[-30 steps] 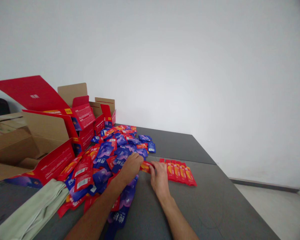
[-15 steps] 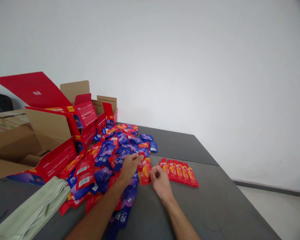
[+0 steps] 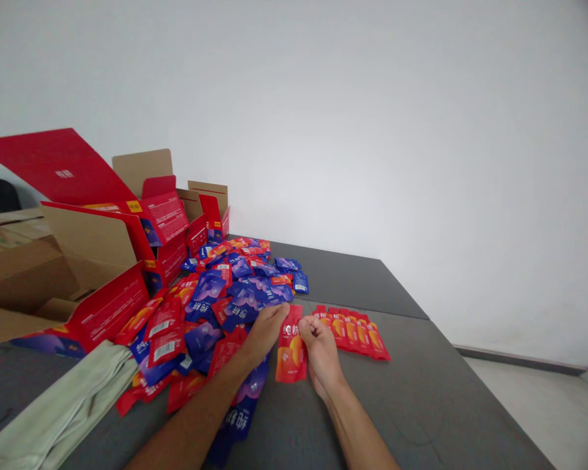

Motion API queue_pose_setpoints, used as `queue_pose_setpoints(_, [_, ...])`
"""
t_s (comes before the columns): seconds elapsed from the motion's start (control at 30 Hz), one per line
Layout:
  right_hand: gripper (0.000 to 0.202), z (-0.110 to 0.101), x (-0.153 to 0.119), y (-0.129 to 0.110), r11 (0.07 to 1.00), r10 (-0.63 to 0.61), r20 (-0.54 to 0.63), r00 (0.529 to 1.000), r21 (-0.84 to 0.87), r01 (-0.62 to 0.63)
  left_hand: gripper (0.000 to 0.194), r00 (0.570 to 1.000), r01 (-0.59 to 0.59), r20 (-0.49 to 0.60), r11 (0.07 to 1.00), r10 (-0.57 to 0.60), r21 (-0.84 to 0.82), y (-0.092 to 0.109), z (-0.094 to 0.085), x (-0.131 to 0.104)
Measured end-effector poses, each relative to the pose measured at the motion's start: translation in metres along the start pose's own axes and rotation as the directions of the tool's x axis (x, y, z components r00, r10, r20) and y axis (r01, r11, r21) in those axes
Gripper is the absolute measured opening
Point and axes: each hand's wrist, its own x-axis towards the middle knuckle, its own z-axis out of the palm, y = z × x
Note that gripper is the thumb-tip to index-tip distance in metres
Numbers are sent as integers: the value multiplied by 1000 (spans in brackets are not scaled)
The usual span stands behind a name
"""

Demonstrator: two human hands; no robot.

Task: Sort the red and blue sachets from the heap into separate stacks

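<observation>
A flat red pouch (image 3: pixel 291 356) with orange fruit pictures and white lettering is held upright between my hands, above the dark table. My left hand (image 3: pixel 267 331) is closed, its fingertips pinching the upper left edge. From the other side, my right hand (image 3: pixel 320 349) grips the pouch's right edge between thumb and curled fingers. Just beyond my right hand lies an overlapping row of several red pouches (image 3: pixel 350 333), face up. A loose heap of blue pouches (image 3: pixel 208 287) and red ones spreads beside and under my left forearm.
Open red cardboard boxes (image 3: pixel 110 310) with raised flaps stand along the left side. A pale green folded cloth (image 3: pixel 61 408) lies at the lower left. The dark table (image 3: pixel 396 405) ends at a slanting right edge, and a white wall (image 3: pixel 372 130) rises behind it.
The red pouch has come slightly right and nearer to me. My right hand, beside its lower part before, now grips its right edge higher up. My left hand has shifted a little right.
</observation>
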Motion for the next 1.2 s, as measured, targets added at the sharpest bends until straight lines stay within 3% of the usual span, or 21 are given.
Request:
queue_pose_setpoints(0.2, [28, -2, 1, -2, 994, -61, -70, 996, -92, 54, 28, 988, -137, -34, 962, 150, 237, -1, 0, 1])
queue_pose_setpoints(0.37, [37, -1, -1, -4, 972, 5, 11, 1000, -234, -2, 33, 991, -49, -120, 995, 60, 89, -2, -4, 3])
queue_pose_setpoints(0.43, [42, -3, 1, -2, 961, -4, -22, 1000, -277, -2, 37, 993, 17, -119, 1000, -15, 14, -4, -4, 2])
queue_pose_setpoints(0.5, [45, -6, 3, -1, 959, -43, -108, 993, -282, 11, 41, 993, 100, -53, 994, -102, -39, -7, 0, 0])
queue_pose_setpoints(0.57, [45, -9, 5, -1, 963, -71, -184, 980, -269, 19, 42, 981, 179, 91, 982, -172, -69, -11, 4, -3])
queue_pose_setpoints(0.67, [46, -12, 6, -2, 973, -37, -196, 980, -232, -10, 39, 952, 215, 241, 972, -188, -94, -14, 8, -5])
queue_pose_setpoints(0.8, [46, -12, 2, -3, 966, 116, -28, 993, -231, -119, 37, 982, 146, 139, 983, -131, -106, -15, 7, -2])
queue_pose_setpoints(0.9, [45, -11, 1, -2, 957, 136, 22, 990, -262, -126, 37, 983, 179, 57, 979, -174, -99, -15, 5, -1])
queue_pose_setpoints(1.0, [43, -13, 3, -2, 962, 101, -32, 994, -253, -106, 36, 953, 283, 154, 949, -261, -137, -15, 6, -3])
queue_pose_setpoints(1.07, [42, -15, 4, -2, 965, 99, -51, 994, -238, -108, 37, 935, 303, 242, 937, -257, -173, -15, 6, -5])
queue_pose_setpoints(1.2, [43, -14, 6, 3, 962, 120, -68, 990, -239, -133, 39, 939, 303, 233, 931, -254, -203, -18, 8, -6])
